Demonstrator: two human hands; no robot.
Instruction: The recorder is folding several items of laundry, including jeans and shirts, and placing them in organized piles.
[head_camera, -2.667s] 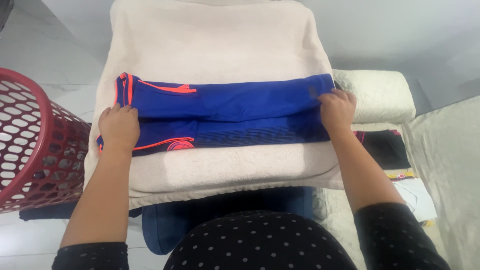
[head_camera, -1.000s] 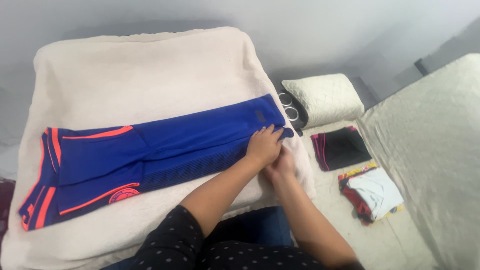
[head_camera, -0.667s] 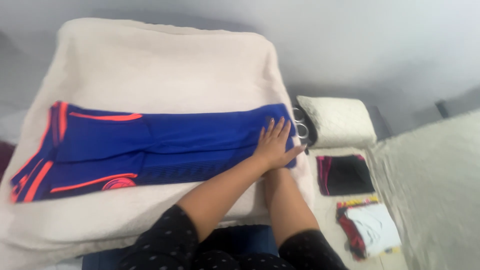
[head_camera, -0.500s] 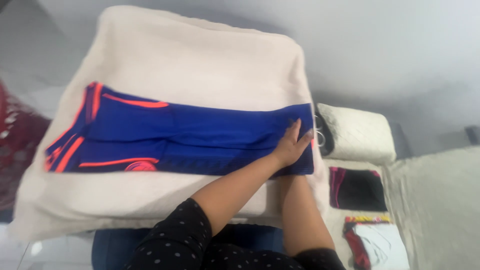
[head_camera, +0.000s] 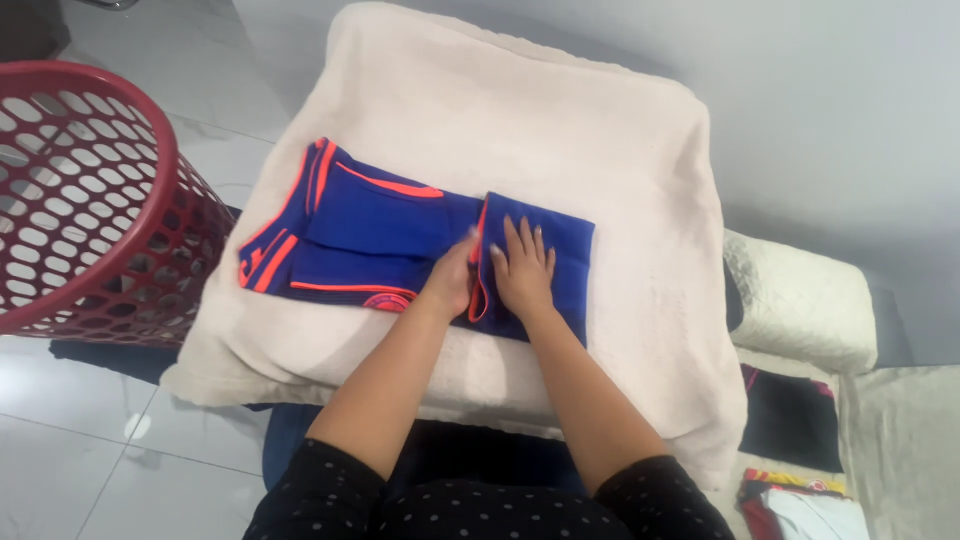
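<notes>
Cream blanket (head_camera: 620, 180) over table, tiled floor (head_camera: 60, 440); both hands flat on blue garment (head_camera: 380, 230)

Soft, even daylight, faint shadows, mild floor glare, slight blur and wide-angle edge distortion.

Looks like a room in a home: red plastic laundry basket (head_camera: 70, 190) on pale glossy floor tiles (head_camera: 90, 440) left of a cream fleece blanket (head_camera: 560, 130), quilted cream pillow (head_camera: 800, 300) and folded clothes (head_camera: 800, 500) to its right.
</notes>
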